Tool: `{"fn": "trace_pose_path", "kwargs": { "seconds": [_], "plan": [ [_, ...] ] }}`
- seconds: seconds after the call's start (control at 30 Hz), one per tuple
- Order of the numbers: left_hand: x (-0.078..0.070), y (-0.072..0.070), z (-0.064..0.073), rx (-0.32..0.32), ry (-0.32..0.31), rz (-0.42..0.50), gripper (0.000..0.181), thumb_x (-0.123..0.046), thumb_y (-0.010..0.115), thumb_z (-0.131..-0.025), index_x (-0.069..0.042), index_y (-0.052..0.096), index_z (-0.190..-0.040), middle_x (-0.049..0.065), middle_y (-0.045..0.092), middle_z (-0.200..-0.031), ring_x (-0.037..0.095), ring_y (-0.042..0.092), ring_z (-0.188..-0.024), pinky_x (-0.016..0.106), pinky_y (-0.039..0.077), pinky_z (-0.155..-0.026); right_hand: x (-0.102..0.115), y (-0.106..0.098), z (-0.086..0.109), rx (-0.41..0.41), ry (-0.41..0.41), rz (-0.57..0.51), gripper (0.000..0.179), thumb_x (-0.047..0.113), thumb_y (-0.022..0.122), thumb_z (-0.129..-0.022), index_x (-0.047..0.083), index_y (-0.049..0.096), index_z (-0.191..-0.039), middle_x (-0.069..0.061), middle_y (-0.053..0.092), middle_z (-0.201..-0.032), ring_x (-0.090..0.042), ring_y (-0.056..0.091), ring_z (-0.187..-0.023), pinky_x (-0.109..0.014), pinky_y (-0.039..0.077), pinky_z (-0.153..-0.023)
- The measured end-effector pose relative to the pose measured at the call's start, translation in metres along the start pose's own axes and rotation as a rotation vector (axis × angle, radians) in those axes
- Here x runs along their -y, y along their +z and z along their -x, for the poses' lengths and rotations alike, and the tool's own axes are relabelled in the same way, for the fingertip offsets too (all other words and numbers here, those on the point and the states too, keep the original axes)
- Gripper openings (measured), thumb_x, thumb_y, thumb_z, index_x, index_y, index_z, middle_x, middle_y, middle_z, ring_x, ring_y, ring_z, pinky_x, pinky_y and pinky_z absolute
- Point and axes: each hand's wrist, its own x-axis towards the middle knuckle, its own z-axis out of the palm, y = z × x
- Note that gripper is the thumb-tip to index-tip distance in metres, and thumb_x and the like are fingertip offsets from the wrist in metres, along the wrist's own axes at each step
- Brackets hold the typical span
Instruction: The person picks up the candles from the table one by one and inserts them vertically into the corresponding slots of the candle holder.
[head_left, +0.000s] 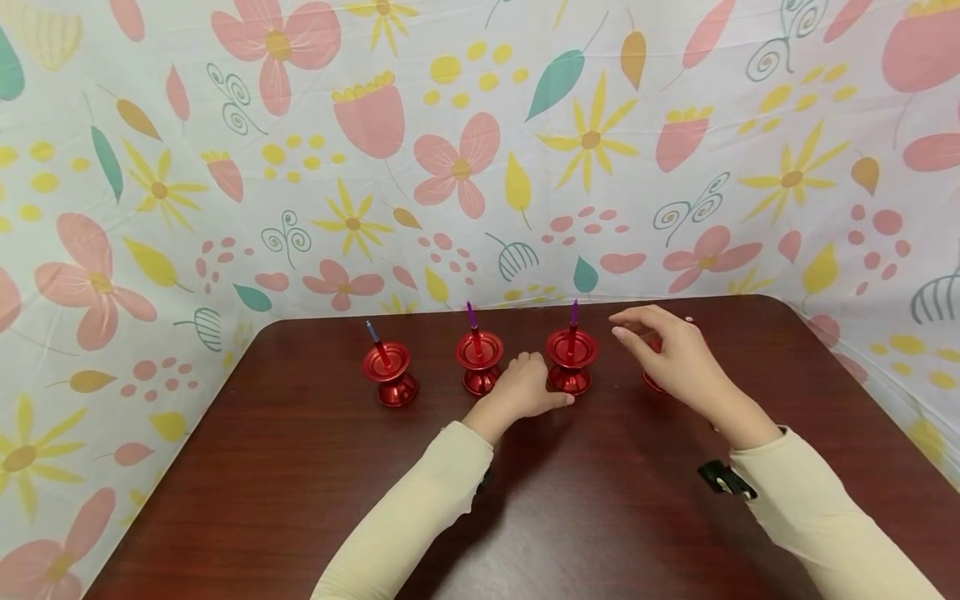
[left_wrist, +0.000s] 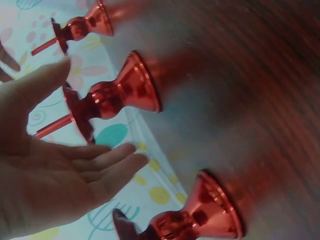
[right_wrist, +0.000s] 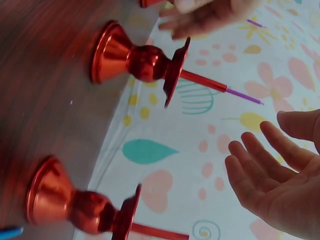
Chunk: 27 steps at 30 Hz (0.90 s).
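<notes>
Several red metal candle holders stand in a row along the back of the table. The leftmost (head_left: 388,371) bears a thin blue candle (head_left: 373,332); the second (head_left: 480,360) and third (head_left: 572,358) bear purple candles. My left hand (head_left: 523,385) is between those two, at the third holder's base in the head view. In the left wrist view its loosely straight fingers and thumb spread around the third holder (left_wrist: 107,100), gripping nothing. My right hand (head_left: 675,358) hovers before the rightmost holder, mostly hiding it, fingers loosely bent and holding nothing. That holder (right_wrist: 92,210) shows a bare red stem in the right wrist view.
A small blue stick (right_wrist: 11,232) lies on the dark wooden table (head_left: 300,500) near the rightmost holder. A flower-printed cloth (head_left: 465,150) hangs right behind the table's back edge. A black strap piece (head_left: 726,480) sits at my right cuff.
</notes>
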Motion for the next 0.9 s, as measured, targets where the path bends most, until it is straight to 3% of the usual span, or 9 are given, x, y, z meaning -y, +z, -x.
{"fn": "trace_pose_path", "kwargs": {
  "seconds": [0.13,0.2,0.27,0.37,0.43,0.6,0.7,0.9],
  "plan": [
    [-0.002,-0.005,0.007,0.084,0.021,-0.019,0.044,-0.043,0.072,-0.084,-0.001,0.064,-0.095,0.011,0.061,-0.094,0.02,0.057,-0.085,0.031,0.05,-0.071,-0.003,-0.01,0.008,-0.015,-0.001,0.033,0.024,0.019,0.064,-0.094,0.01,0.067,-0.115,-0.005,0.067,-0.1,-0.021,0.06,-0.087,-0.024,0.045,-0.075],
    [-0.005,-0.006,0.009,0.105,0.037,-0.008,0.037,-0.041,0.072,-0.085,-0.006,0.062,-0.08,0.007,0.059,-0.078,0.016,0.051,-0.069,0.027,0.045,-0.059,-0.004,-0.014,0.012,-0.019,0.011,0.048,0.025,0.019,0.064,-0.094,0.01,0.067,-0.116,-0.004,0.067,-0.1,-0.016,0.059,-0.086,-0.013,0.043,-0.072],
    [-0.008,-0.006,0.011,0.118,0.052,0.005,0.035,-0.039,0.072,-0.086,-0.007,0.061,-0.076,0.004,0.054,-0.069,0.014,0.046,-0.061,0.026,0.04,-0.054,-0.006,-0.017,0.015,-0.026,0.022,0.051,0.025,0.019,0.064,-0.094,0.01,0.067,-0.117,-0.004,0.067,-0.1,-0.006,0.059,-0.086,-0.006,0.041,-0.073],
    [-0.013,-0.005,0.012,0.116,0.073,0.017,0.033,-0.038,0.072,-0.086,-0.006,0.064,-0.086,0.002,0.056,-0.07,0.012,0.047,-0.061,0.024,0.04,-0.054,-0.008,-0.022,0.019,-0.051,0.028,0.044,0.026,0.018,0.065,-0.093,0.01,0.067,-0.117,-0.005,0.069,-0.099,0.005,0.053,-0.081,-0.004,0.04,-0.069],
    [-0.017,-0.003,0.012,0.098,0.092,0.022,0.035,-0.037,0.072,-0.086,-0.005,0.066,-0.099,0.002,0.063,-0.08,0.012,0.053,-0.068,0.024,0.045,-0.06,-0.009,-0.025,0.022,-0.079,0.02,0.041,0.025,0.016,0.067,-0.092,0.01,0.067,-0.116,-0.006,0.071,-0.096,0.008,0.053,-0.076,-0.006,0.041,-0.066],
    [-0.027,0.005,0.01,0.026,0.157,0.08,0.043,-0.033,0.071,-0.087,-0.007,0.064,-0.12,0.004,0.069,-0.107,0.011,0.063,-0.092,0.022,0.05,-0.079,-0.018,-0.03,0.031,-0.182,-0.023,0.076,0.024,0.009,0.071,-0.087,0.01,0.07,-0.111,-0.006,0.071,-0.085,0.004,0.048,-0.061,-0.014,0.037,-0.056],
    [-0.033,0.011,0.009,-0.013,0.201,0.138,0.042,-0.031,0.07,-0.089,-0.007,0.063,-0.123,0.004,0.07,-0.108,0.011,0.064,-0.098,0.02,0.049,-0.081,-0.025,-0.032,0.036,-0.253,-0.047,0.111,0.024,0.006,0.072,-0.085,0.009,0.071,-0.109,-0.004,0.07,-0.085,0.005,0.042,-0.059,-0.017,0.032,-0.053],
    [-0.048,0.021,0.003,-0.102,0.272,0.233,0.04,-0.027,0.069,-0.09,-0.008,0.062,-0.124,0.003,0.068,-0.108,0.012,0.064,-0.099,0.016,0.048,-0.079,-0.04,-0.036,0.047,-0.359,-0.041,0.133,0.021,0.007,0.07,-0.086,0.007,0.073,-0.106,0.023,0.059,-0.092,0.008,0.039,-0.059,-0.018,0.032,-0.056]
  ]
}}
